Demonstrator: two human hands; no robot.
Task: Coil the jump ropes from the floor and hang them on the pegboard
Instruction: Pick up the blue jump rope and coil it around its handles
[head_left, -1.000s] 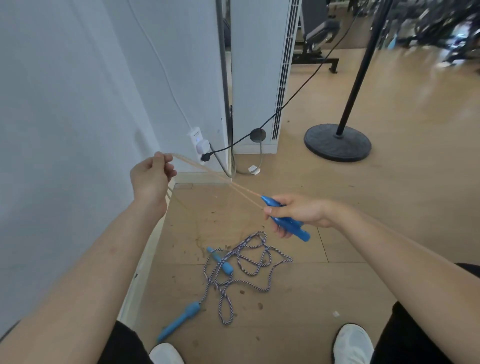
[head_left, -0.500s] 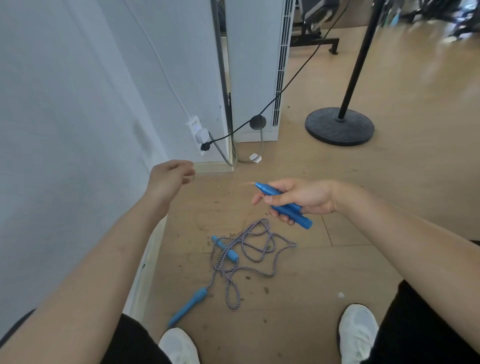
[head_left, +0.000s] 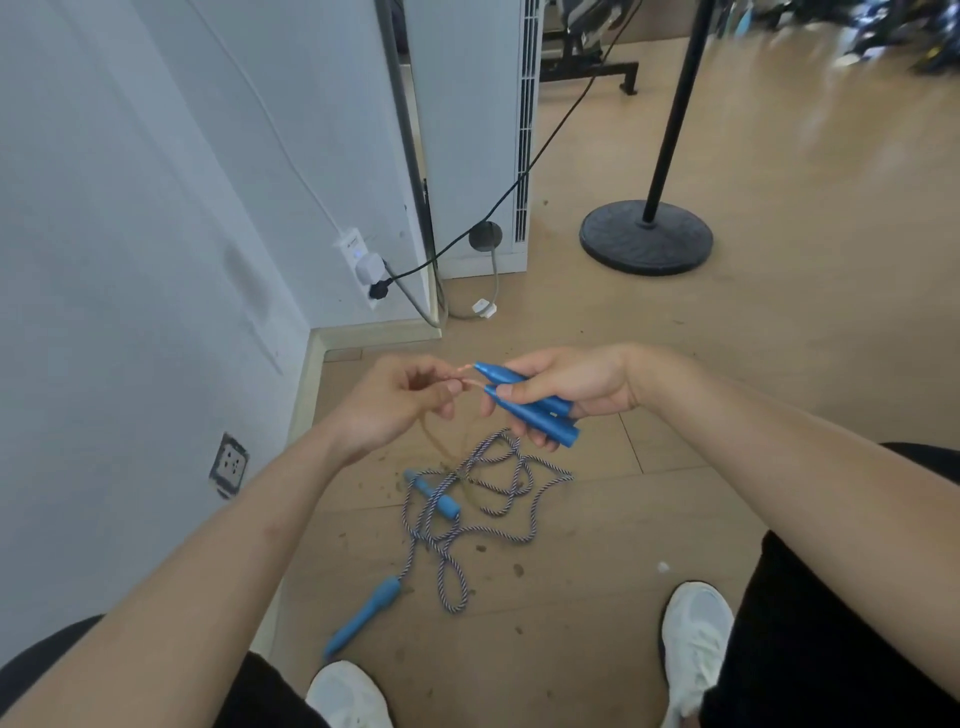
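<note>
My right hand (head_left: 566, 387) grips the two blue handles (head_left: 524, 402) of a jump rope with a thin translucent cord (head_left: 436, 441). My left hand (head_left: 395, 405) pinches that cord right beside the handle tips, and a loop of it hangs down below the hands. On the floor between my feet lies a second jump rope (head_left: 467, 514), a blue-and-white braided cord in a loose tangle, with one light blue handle (head_left: 434, 493) inside the tangle and the other (head_left: 363, 616) near my left shoe. No pegboard is in view.
A white wall stands on the left with a power strip (head_left: 361, 265) and a black cable running from it. A white floor unit (head_left: 467, 130) stands behind, a black pole with a round base (head_left: 647, 236) at the right. Wood floor, my white shoes (head_left: 693, 639) below.
My left hand held the cord stretched out to the left, then let it slacken and came in to the handle tips. The cord now hangs in a loop. The view tilted downward.
</note>
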